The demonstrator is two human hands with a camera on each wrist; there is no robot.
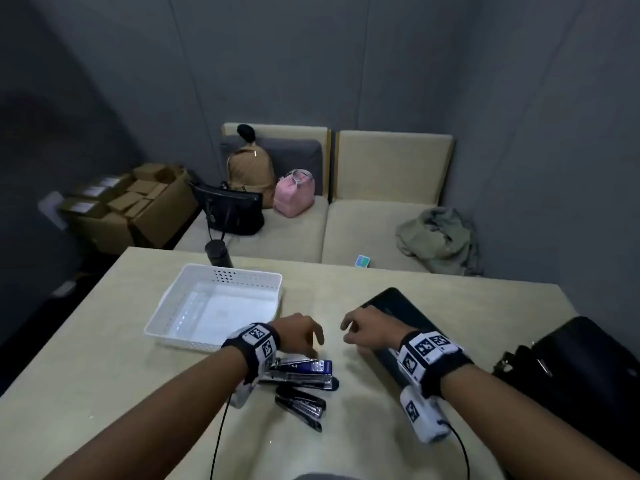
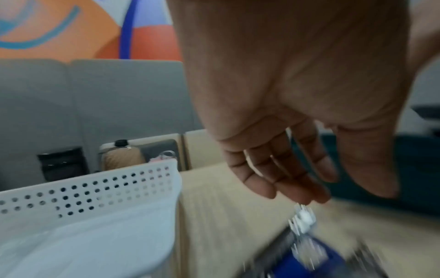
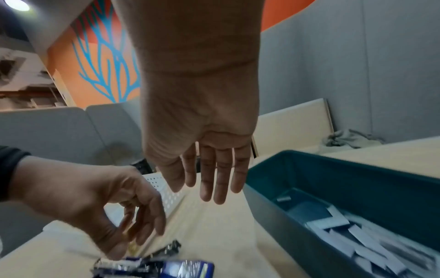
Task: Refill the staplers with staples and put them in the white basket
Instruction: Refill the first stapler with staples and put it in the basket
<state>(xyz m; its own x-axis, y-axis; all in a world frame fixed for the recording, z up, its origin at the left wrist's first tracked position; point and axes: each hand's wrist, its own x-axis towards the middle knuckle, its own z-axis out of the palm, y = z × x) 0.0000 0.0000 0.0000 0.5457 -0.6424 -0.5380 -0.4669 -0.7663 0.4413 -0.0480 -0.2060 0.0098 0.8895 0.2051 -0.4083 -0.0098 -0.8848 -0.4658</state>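
Observation:
A blue stapler (image 1: 306, 370) lies swung open on the table, and a black stapler (image 1: 300, 404) lies just in front of it. My left hand (image 1: 316, 344) hovers over the blue stapler (image 2: 309, 259), its fingers (image 2: 300, 190) hanging loosely curled just above the metal part and holding nothing. My right hand (image 1: 349, 333) hangs open beside it, fingers (image 3: 212, 188) straight, empty. To the left stands the white basket (image 1: 162, 317), empty. The dark teal tray (image 3: 357, 169) under my right wrist holds several staple strips (image 3: 357, 235).
A black bag (image 1: 588, 368) sits on the table's right side. A black bottle (image 1: 219, 252) stands behind the basket at the far edge. Beyond the table is a beige sofa (image 1: 381, 216) with bags and a jacket, cardboard boxes to its left.

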